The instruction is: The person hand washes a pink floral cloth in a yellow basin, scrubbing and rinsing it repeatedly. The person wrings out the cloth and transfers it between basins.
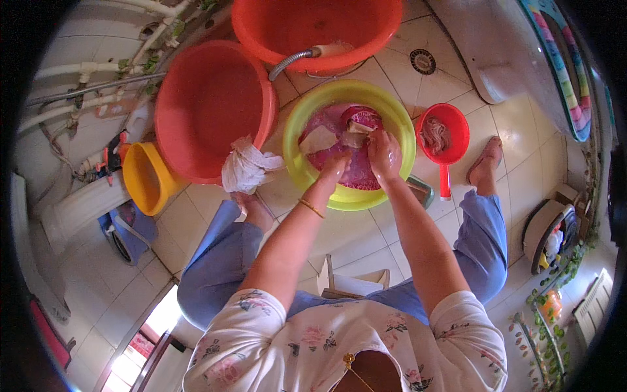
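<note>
A yellow-green basin [292,171] stands on the floor before me, with a wet magenta cloth [359,175] in its water. Both my hands are inside it. My left hand [336,166] is curled down on the cloth, its fingertips partly hidden. To its right, my right hand [385,154] has bent fingers that grip the cloth's bunched upper part. A pale patch [354,139] lies by the right fingertips; I cannot tell whether it is part of the cloth. Another cream-coloured piece [318,140] shows at the basin's left side.
Two red tubs, one left [212,111] and one behind [320,26], flank the basin. A metal hose [290,63] crosses the far rim. White cloth [248,166] hangs on the left tub. A red dipper [450,153] holding fabric sits right. A yellow bucket [147,179] stands far left.
</note>
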Demonstrator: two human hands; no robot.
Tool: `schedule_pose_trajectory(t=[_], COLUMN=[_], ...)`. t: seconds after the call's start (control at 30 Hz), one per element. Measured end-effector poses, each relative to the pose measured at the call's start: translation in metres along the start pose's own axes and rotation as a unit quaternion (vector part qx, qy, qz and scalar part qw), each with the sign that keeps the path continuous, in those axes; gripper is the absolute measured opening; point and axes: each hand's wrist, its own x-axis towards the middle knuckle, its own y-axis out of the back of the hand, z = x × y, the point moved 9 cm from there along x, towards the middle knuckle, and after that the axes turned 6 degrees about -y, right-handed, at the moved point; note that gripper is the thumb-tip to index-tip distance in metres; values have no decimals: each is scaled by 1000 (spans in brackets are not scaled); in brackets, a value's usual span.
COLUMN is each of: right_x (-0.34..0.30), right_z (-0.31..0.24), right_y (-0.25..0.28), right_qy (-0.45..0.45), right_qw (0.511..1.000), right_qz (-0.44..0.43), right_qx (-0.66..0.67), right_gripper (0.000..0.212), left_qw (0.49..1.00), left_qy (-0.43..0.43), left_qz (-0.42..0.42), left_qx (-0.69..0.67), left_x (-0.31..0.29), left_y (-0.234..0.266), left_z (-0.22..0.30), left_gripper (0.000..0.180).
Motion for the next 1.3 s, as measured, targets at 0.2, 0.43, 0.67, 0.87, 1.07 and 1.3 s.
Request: schedule_pose_trajectory(t=[0.2, 0.43, 0.67, 0.87, 1.07, 1.3], right_x=[-11, -107, -113, -62, -51, -88], right_z=[104, -36, -44, 81, 118, 125], right_y=[-101, -17, 53, -52, 19, 14], right_qy=[-158, -2, 111, -213, -274, -393], right_qw=[971, 995, 979, 821, 592, 786], right_qz=[-112, -55, 161, -166, -52, -161], right_qx=[143, 80, 64, 503, 756, 449], right_gripper=[23, 14, 23, 36, 31, 34], left_qw=[968, 966, 986, 967, 911, 972], left_qy=[68, 66, -160, -238, -339, -171], left_qz=[62, -6, 23, 65, 182, 162], left_qx=[-234, -251, -26, 56, -151, 15], left_x=[-45, -62, -73, -103, -136, -141], left_y=[-23, -9, 15, 46, 164, 153], left_z=[-20, 3, 27, 82, 107, 62], left_gripper=[24, 28, 11, 11, 10, 15])
